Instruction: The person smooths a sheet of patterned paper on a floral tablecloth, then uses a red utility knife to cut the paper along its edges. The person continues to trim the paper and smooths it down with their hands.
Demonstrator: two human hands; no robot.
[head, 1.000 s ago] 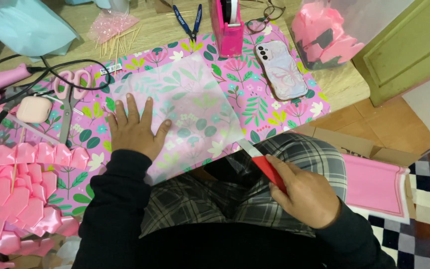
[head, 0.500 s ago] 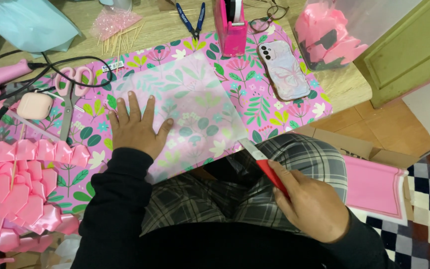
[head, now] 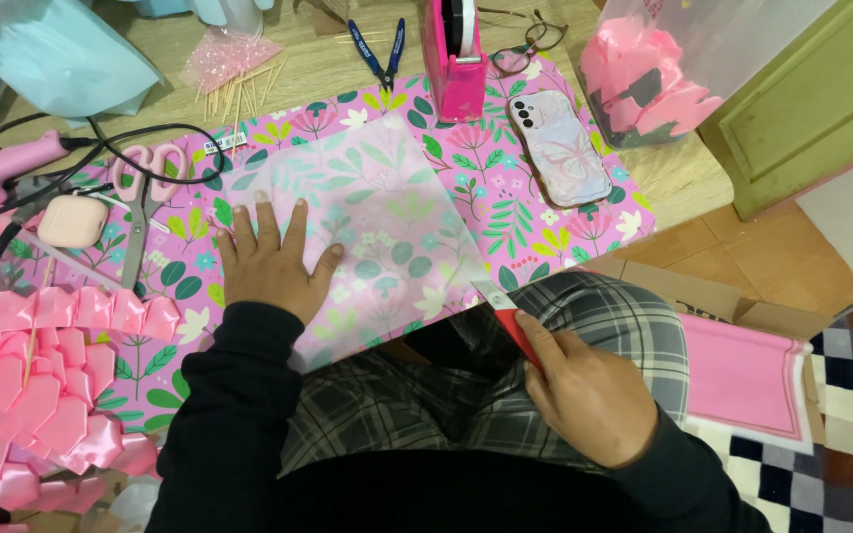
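Head view: frosted translucent sheet (floral mat showing through) lies flat.

Both arms are covered in long black sleeves of a soft, matte knit, each ending in a plain cuff at the wrist (no buttons, stripes or print show). The same black cloth fills the bottom of the view as the front of the top. The legs wear loose trousers in a grey and black plaid, crossed with thin pale lines. The left hand and right hand are bare, with no rings, watch or gloves visible.
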